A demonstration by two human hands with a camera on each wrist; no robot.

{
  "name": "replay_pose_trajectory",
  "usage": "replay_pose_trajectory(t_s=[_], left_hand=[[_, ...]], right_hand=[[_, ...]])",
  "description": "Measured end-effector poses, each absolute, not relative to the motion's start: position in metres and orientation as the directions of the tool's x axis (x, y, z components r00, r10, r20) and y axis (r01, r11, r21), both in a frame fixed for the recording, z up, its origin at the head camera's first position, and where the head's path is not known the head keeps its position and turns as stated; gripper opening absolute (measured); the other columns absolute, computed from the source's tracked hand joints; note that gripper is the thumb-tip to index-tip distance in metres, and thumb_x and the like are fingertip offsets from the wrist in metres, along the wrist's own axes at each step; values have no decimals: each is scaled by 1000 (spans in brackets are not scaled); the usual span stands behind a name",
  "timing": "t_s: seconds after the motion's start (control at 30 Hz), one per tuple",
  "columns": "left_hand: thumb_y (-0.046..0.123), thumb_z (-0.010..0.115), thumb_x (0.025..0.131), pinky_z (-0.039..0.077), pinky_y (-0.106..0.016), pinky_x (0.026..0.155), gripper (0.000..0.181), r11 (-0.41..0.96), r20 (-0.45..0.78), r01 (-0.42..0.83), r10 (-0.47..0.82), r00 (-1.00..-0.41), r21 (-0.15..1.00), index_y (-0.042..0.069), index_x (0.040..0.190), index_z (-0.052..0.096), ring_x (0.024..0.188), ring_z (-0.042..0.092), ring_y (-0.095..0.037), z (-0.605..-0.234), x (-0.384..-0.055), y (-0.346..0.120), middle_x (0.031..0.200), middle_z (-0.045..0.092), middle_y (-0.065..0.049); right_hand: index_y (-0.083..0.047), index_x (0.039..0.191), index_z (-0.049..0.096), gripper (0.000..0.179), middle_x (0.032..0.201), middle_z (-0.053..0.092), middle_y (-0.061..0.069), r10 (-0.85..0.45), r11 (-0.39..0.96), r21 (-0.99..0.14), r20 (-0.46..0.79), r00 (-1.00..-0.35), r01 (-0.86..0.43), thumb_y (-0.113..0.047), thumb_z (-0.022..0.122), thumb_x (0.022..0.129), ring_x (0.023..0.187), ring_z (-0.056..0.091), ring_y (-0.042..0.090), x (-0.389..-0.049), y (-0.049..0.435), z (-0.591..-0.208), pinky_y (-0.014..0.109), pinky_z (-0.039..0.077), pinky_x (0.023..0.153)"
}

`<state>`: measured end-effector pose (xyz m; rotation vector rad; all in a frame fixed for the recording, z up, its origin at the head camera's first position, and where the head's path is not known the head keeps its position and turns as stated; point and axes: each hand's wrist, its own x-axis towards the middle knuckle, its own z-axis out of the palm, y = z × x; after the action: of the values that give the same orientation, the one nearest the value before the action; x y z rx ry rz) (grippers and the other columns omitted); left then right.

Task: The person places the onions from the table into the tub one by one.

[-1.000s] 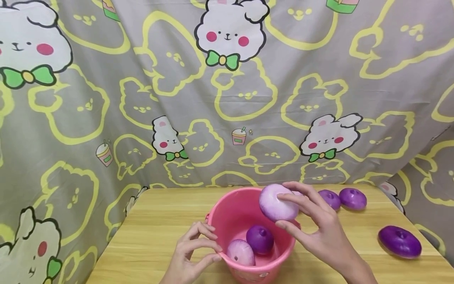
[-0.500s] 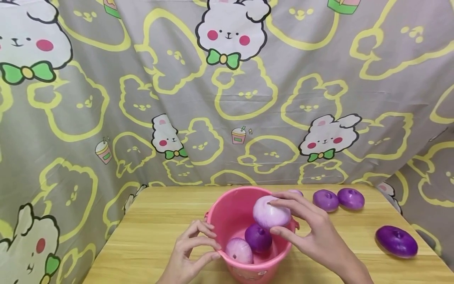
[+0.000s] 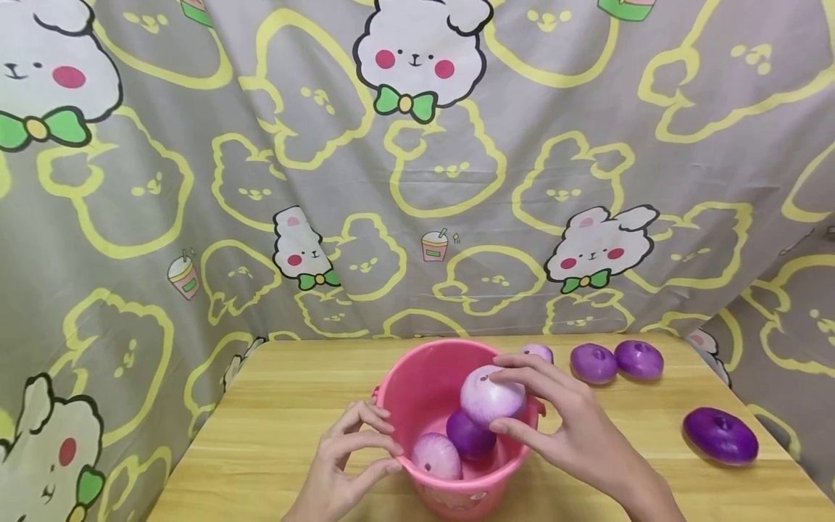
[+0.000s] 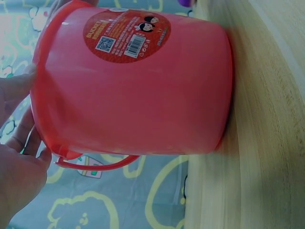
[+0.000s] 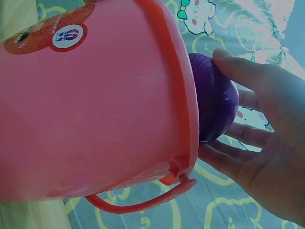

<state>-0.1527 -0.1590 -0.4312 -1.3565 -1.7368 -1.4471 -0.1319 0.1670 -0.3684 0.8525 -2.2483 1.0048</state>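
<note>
A pink bucket [image 3: 414, 384] stands upright on the wooden table. My left hand [image 3: 346, 457] grips its rim at the left, thumb and fingers at the edge. My right hand [image 3: 577, 424] holds a pale purple onion [image 3: 489, 395] between thumb and fingers in the bucket's mouth, at the right side. In the right wrist view the same onion [image 5: 214, 98] looks dark and is partly hidden behind the rim. Inside the bucket lie a dark purple onion [image 3: 471, 438], partly covered by the held one, and a pale onion [image 3: 435, 458].
Behind the bucket sits a pale onion [image 3: 538, 351], partly hidden. Two purple onions [image 3: 593, 362] lie side by side at the back right. A flat dark onion [image 3: 720, 436] is near the table's right side. A printed curtain [image 3: 417, 181] hangs behind the table.
My right hand has moved left and down with the onion, lowering it into the bucket's mouth. The pale onion behind the bucket shows more. My left hand keeps its place on the rim.
</note>
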Motion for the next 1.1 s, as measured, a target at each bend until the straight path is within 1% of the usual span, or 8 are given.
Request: replay_pose_trajectory(t_s=[0.1, 0.23, 0.37, 0.53, 0.63, 0.77, 0.93, 1.1], left_hand=[[-2, 83, 82, 44, -34, 108, 19, -59, 850, 903, 368, -377, 426, 4, 98, 75, 113, 56, -28, -429, -153, -159, 106, 62, -11], [-1, 83, 83, 45, -35, 107, 17, -65, 855, 907, 367, -366, 416, 3, 98, 75, 112, 57, -28, -426, -153, -157, 105, 62, -11], [0, 82, 84, 45, -35, 107, 16, -72, 859, 908, 363, -361, 412, 3, 98, 75, 112, 57, -28, -425, -153, -156, 105, 62, -11], [0, 82, 83, 45, -34, 107, 17, -74, 858, 906, 362, -364, 416, 3, 98, 75, 112, 57, -28, -425, -152, -157, 105, 62, -11], [0, 82, 83, 45, -35, 107, 17, -77, 861, 909, 363, -357, 409, 3, 98, 75, 112, 57, -28, -425, -152, -156, 105, 61, -12], [0, 82, 84, 45, -34, 107, 16, -78, 862, 911, 365, -352, 405, 3, 98, 75, 112, 57, -28, -424, -153, -156, 104, 61, -13], [1, 82, 84, 45, -35, 106, 16, -80, 865, 913, 364, -346, 400, 3, 98, 75, 111, 57, -28, -424, -153, -156, 103, 61, -13], [1, 82, 84, 45, -35, 106, 16, -80, 864, 913, 363, -348, 401, 3, 97, 75, 111, 57, -28, -425, -153, -156, 102, 61, -14]], right_hand=[[-31, 128, 68, 53, 137, 62, -8, -333, 531, -465, 654, -679, -709, -28, 91, 80, 127, 55, 14, -133, 168, -369, 14, 46, 99], [-31, 128, 66, 54, 136, 63, -8, -339, 532, -473, 640, -689, -702, -29, 90, 80, 126, 57, 12, -133, 170, -369, 16, 51, 92], [-30, 127, 66, 52, 134, 64, -9, -353, 523, -455, 654, -669, -721, -28, 90, 81, 122, 59, 12, -133, 170, -369, 17, 52, 86], [-32, 126, 68, 49, 133, 64, -13, -373, 518, -473, 624, -686, -712, -33, 89, 82, 126, 58, 12, -134, 169, -370, 16, 51, 90], [-31, 125, 69, 47, 131, 65, -13, -393, 510, -467, 620, -679, -722, -33, 88, 83, 127, 58, 14, -135, 168, -371, 16, 49, 96], [-31, 119, 72, 39, 126, 67, -12, -409, 501, -441, 638, -653, -745, -26, 88, 83, 120, 62, 15, -136, 167, -373, 13, 46, 98], [-32, 117, 72, 41, 118, 69, -13, -415, 477, -430, 659, -628, -766, -16, 88, 82, 107, 66, 12, -137, 167, -375, 12, 50, 90], [-32, 118, 72, 40, 116, 70, -14, -411, 476, -436, 657, -632, -764, -15, 86, 84, 105, 66, 10, -137, 168, -376, 16, 53, 85]])
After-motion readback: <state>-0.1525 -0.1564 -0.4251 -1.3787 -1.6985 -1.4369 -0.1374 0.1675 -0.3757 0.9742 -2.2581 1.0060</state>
